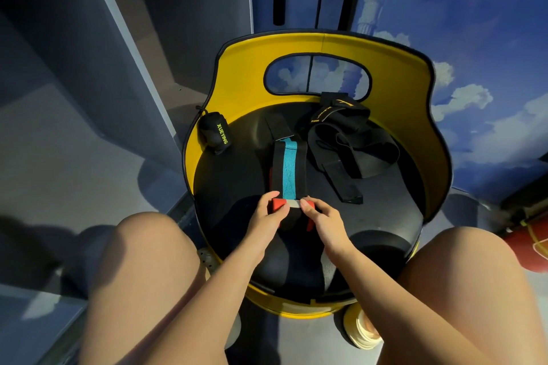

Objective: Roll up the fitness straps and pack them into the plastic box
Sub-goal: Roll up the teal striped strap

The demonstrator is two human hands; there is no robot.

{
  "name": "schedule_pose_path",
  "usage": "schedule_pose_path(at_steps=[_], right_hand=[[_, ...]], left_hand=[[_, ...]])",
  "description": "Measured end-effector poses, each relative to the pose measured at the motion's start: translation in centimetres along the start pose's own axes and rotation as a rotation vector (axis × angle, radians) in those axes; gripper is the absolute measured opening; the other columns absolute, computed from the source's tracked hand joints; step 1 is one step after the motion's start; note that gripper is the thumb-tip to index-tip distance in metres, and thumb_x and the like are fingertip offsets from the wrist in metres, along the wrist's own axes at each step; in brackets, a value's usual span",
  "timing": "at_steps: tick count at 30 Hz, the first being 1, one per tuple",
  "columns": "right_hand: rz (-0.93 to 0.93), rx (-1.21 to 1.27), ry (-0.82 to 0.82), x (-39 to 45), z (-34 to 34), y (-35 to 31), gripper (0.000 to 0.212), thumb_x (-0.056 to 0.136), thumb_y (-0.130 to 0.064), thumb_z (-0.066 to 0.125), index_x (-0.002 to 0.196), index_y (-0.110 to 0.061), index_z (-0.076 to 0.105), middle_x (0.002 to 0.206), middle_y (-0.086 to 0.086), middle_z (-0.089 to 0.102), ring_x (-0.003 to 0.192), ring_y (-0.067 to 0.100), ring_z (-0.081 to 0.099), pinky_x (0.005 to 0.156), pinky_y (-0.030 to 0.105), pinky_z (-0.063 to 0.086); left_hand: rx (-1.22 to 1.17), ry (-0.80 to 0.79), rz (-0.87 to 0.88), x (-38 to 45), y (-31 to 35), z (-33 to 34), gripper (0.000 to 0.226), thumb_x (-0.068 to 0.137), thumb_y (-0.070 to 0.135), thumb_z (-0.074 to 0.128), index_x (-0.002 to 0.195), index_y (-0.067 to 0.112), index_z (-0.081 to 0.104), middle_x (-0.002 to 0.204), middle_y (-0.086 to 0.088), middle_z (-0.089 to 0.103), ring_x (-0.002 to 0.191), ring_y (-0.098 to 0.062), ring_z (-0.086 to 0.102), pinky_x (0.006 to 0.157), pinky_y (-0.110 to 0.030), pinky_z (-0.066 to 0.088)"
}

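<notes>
A black strap with a teal centre stripe (pixel 289 169) lies flat on the black seat of a yellow chair (pixel 394 104), running away from me. Its near end, red at the edges with a white patch, is pinched by both hands: my left hand (pixel 268 213) on the left side, my right hand (pixel 321 221) on the right. A rolled black strap marked XUEYING (pixel 215 132) rests at the seat's left edge. A loose tangle of black straps with gold lettering (pixel 347 139) lies at the back right of the seat. No plastic box is in view.
My bare knees frame the chair at bottom left and right. A grey cabinet or wall stands to the left, a blue cloud-painted wall to the right. A red object (pixel 533 246) sits on the floor at far right, a white shoe (pixel 363 332) below the seat.
</notes>
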State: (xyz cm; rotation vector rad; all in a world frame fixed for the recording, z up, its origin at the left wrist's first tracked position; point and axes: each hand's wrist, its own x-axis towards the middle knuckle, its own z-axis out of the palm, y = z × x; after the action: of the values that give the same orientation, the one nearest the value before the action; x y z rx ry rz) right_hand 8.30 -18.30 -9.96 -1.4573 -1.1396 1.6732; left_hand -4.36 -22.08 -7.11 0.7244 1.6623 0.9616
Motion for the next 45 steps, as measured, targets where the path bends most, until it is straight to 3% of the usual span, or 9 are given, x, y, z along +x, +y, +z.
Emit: schedule_pose_path(at_steps=[6, 12, 15, 18, 21, 28, 34, 40, 45], right_hand=[[-0.010, -0.051, 0.078, 0.7, 0.1, -0.4, 0.021, 0.085, -0.036, 0.067, 0.099, -0.021, 0.069, 0.103, 0.003, 0.068, 0.101, 0.019, 0.063, 0.092, 0.037, 0.052], [-0.430, -0.397, 0.101, 0.2, 0.0, -0.8, 0.022, 0.087, -0.030, 0.064, 0.107, -0.021, 0.067, 0.110, -0.011, 0.059, 0.106, 0.006, 0.054, 0.093, 0.022, 0.043], [-0.525, -0.611, -0.054, 0.3, -1.2, -1.3, 0.038, 0.083, -0.031, 0.069, 0.120, -0.022, 0.060, 0.119, -0.010, 0.055, 0.112, 0.004, 0.048, 0.099, 0.022, 0.038], [-0.584, -0.887, -0.197, 0.8, -2.2, -0.8, 0.063, 0.077, -0.029, 0.075, 0.134, -0.023, 0.048, 0.137, -0.005, 0.044, 0.127, 0.012, 0.037, 0.110, 0.029, 0.031], [-0.630, -0.937, -0.193, 1.0, -2.5, -0.9, 0.066, 0.076, -0.023, 0.075, 0.136, -0.023, 0.046, 0.138, -0.003, 0.044, 0.129, 0.016, 0.039, 0.112, 0.034, 0.032], [-0.538, -0.975, -0.350, 1.8, -2.7, -3.0, 0.066, 0.075, -0.026, 0.077, 0.135, -0.019, 0.049, 0.130, 0.000, 0.053, 0.122, 0.015, 0.046, 0.107, 0.027, 0.035], [-0.364, -0.885, -0.508, 1.7, -2.9, -4.0, 0.054, 0.079, -0.027, 0.074, 0.129, -0.025, 0.053, 0.110, -0.007, 0.059, 0.096, 0.006, 0.056, 0.083, 0.012, 0.041], [-0.260, -0.922, -0.588, 1.6, -3.0, -4.4, 0.055, 0.082, -0.030, 0.071, 0.132, -0.022, 0.050, 0.107, -0.006, 0.059, 0.099, 0.010, 0.057, 0.088, 0.021, 0.044], [-0.490, -1.118, -0.417, 0.8, -2.8, -3.2, 0.075, 0.080, -0.042, 0.070, 0.144, -0.022, 0.036, 0.134, -0.001, 0.045, 0.126, 0.017, 0.040, 0.109, 0.033, 0.033]], left_hand=[[0.119, -0.034, 0.019, 0.2, -0.2, -0.5, 0.049, 0.095, 0.014, 0.050, 0.138, 0.036, 0.038, 0.146, 0.001, 0.036, 0.132, -0.021, 0.036, 0.100, -0.033, 0.037], [0.277, 0.026, 0.084, 0.8, -0.4, -1.1, 0.041, 0.096, 0.024, 0.049, 0.136, 0.032, 0.044, 0.139, 0.000, 0.045, 0.121, -0.018, 0.047, 0.097, -0.033, 0.045], [0.318, 0.030, 0.086, 1.4, -0.1, -1.3, 0.039, 0.097, 0.027, 0.046, 0.136, 0.029, 0.044, 0.138, -0.001, 0.046, 0.111, -0.012, 0.045, 0.084, -0.024, 0.040], [0.318, 0.042, 0.059, 2.1, -0.1, -1.3, 0.036, 0.097, 0.028, 0.047, 0.133, 0.028, 0.047, 0.139, -0.004, 0.045, 0.124, -0.021, 0.043, 0.087, -0.027, 0.038], [0.317, 0.035, 0.034, 2.3, 0.0, -1.1, 0.036, 0.097, 0.028, 0.047, 0.133, 0.027, 0.047, 0.140, -0.005, 0.043, 0.128, -0.025, 0.041, 0.090, -0.030, 0.039], [0.301, 0.031, 0.078, 1.7, -0.5, -1.2, 0.042, 0.098, 0.032, 0.043, 0.139, 0.027, 0.039, 0.149, -0.002, 0.029, 0.134, -0.022, 0.034, 0.096, -0.030, 0.037], [0.429, -0.129, 0.274, 0.5, -0.4, -2.1, 0.045, 0.091, 0.026, 0.057, 0.134, 0.028, 0.044, 0.143, 0.007, 0.035, 0.131, -0.012, 0.035, 0.094, -0.020, 0.032], [0.831, -0.242, 0.327, 0.4, -0.3, -3.3, 0.070, 0.083, 0.025, 0.069, 0.141, 0.033, 0.032, 0.146, 0.014, 0.028, 0.134, -0.013, 0.033, 0.107, -0.033, 0.035], [0.811, -0.276, 0.283, 1.1, 0.3, -4.0, 0.067, 0.085, 0.032, 0.065, 0.142, 0.034, 0.031, 0.149, 0.009, 0.028, 0.136, -0.014, 0.031, 0.106, -0.032, 0.033]])
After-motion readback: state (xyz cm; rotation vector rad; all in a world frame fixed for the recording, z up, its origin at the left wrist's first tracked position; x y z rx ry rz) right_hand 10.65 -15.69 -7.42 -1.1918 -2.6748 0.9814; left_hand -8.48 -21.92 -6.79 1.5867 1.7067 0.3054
